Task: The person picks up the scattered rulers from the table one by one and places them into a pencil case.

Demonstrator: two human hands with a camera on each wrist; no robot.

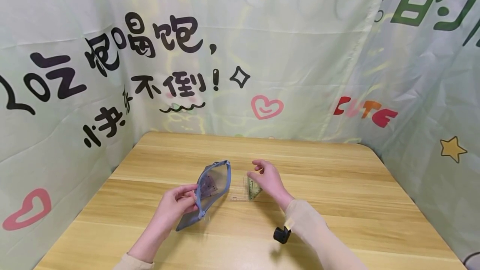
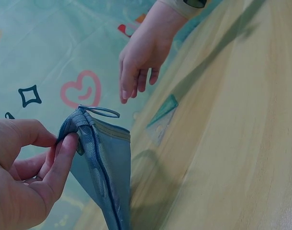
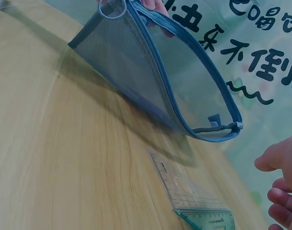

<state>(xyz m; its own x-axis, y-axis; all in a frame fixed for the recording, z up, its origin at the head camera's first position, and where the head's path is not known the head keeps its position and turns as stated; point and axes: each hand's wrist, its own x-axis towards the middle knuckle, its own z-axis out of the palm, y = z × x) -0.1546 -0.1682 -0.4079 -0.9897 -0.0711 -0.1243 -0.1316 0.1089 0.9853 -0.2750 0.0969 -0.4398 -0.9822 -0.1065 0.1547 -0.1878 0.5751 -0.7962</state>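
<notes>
My left hand (image 1: 176,203) pinches the edge of a blue mesh zipper pouch (image 1: 221,176), tilted with its mouth unzipped and gaping. Inside it, a purplish see-through piece like a set square (image 1: 208,186) shows. A ring-shaped zipper pull (image 3: 112,9) hangs at the pinched end in the right wrist view. Right of the pouch, a clear ruler-like piece with scale marks (image 3: 184,189) lies on the table, with a green set square (image 3: 213,218) against it. Just above these, my right hand (image 1: 271,179) hovers with loosely bent fingers, holding nothing.
The wooden table (image 1: 356,203) runs back to printed fabric curtains (image 1: 300,61) that enclose its far side and flanks. A black device (image 1: 281,235) sticks out from the right sleeve, above the tabletop.
</notes>
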